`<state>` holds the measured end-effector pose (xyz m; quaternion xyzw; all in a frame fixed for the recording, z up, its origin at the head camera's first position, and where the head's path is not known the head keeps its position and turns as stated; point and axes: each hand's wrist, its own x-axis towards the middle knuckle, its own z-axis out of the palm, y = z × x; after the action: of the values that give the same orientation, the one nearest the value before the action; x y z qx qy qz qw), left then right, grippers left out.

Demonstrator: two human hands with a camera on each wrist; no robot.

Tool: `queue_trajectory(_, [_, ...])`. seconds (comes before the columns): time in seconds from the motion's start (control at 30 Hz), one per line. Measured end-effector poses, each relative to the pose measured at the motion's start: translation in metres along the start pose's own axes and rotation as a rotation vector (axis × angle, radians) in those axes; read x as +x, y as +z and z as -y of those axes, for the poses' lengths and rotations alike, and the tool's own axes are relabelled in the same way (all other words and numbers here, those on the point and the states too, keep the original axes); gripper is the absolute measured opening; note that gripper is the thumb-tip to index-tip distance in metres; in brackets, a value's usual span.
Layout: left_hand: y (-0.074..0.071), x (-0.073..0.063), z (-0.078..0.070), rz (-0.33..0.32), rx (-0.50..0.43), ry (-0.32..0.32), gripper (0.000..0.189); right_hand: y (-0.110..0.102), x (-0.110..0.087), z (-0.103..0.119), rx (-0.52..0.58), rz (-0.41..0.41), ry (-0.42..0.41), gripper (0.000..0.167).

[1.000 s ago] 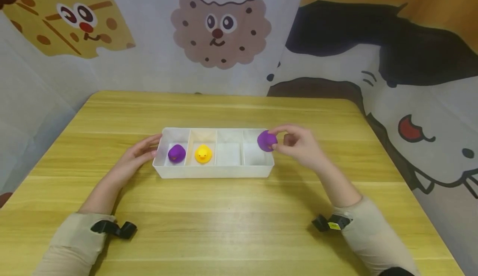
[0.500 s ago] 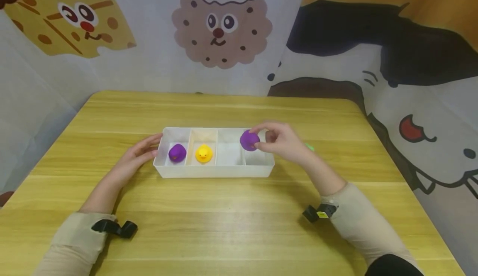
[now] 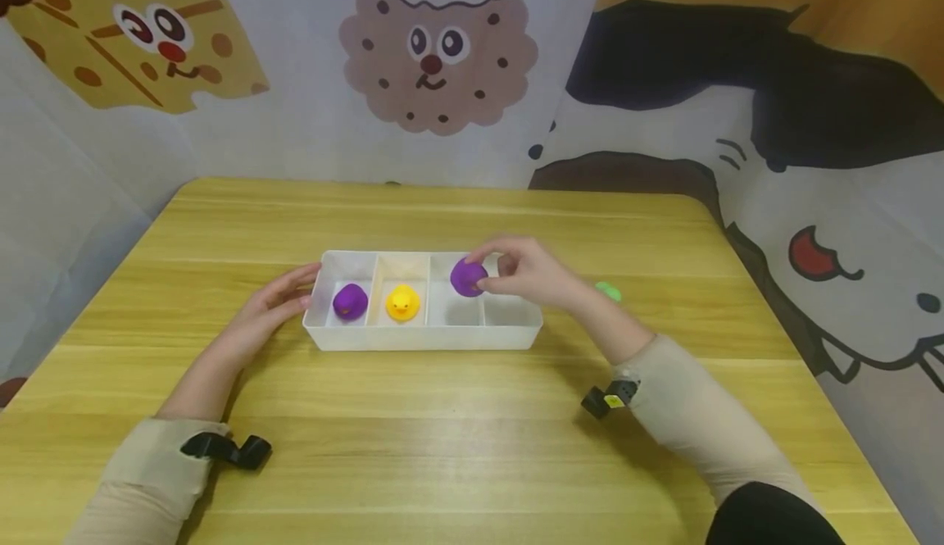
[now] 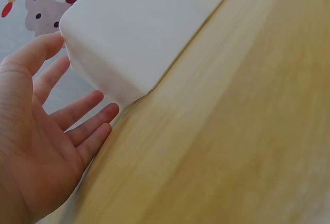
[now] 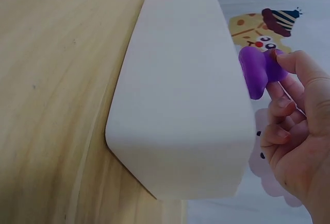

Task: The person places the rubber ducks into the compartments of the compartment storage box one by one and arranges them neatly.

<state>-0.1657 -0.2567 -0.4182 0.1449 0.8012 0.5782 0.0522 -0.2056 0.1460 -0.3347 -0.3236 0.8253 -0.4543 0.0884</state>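
A white box (image 3: 420, 338) with four compartments in a row stands on the table. In its leftmost compartment lies a purple rubber duck (image 3: 350, 302); a yellow rubber duck (image 3: 402, 303) sits in the one beside it. My right hand (image 3: 527, 270) pinches another purple rubber duck (image 3: 468, 277) between thumb and fingers, over the third compartment from the left. The right wrist view shows this held duck (image 5: 260, 69) by the box's upper edge. My left hand (image 3: 269, 307) touches the box's left end, fingers fairly straight and spread, as the left wrist view shows.
A small green object (image 3: 608, 291) lies on the wooden table (image 3: 442, 438) right of the box, partly behind the right forearm. A cloth with cartoon prints (image 3: 295, 143) hangs behind the table. Black cameras are strapped to both sleeves.
My right hand has carried the purple duck leftward, from over the rightmost compartment to over the third. The green object has come into view behind the forearm. My left hand stays put.
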Motion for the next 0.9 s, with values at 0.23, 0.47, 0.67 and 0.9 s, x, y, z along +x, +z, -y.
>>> queue_trajectory(0.23, [0.001, 0.0, 0.0, -0.002, -0.005, -0.001, 0.052, 0.009, 0.01, -0.005, 0.025, 0.031, 0.031, 0.031])
queue_trajectory(0.47, [0.001, 0.0, 0.0, -0.002, -0.003, 0.003, 0.052, 0.016, 0.014, -0.008, -0.006, 0.052, 0.021, 0.027])
queue_trajectory(0.67, [0.001, 0.0, 0.0, 0.0, -0.006, 0.005, 0.051, 0.02, 0.019, -0.021, -0.044, 0.054, 0.055, 0.026])
queue_trajectory(0.9, [0.0, 0.0, 0.001, 0.001, 0.001, 0.006, 0.051, 0.022, 0.023, -0.021, -0.116, 0.084, 0.083, 0.025])
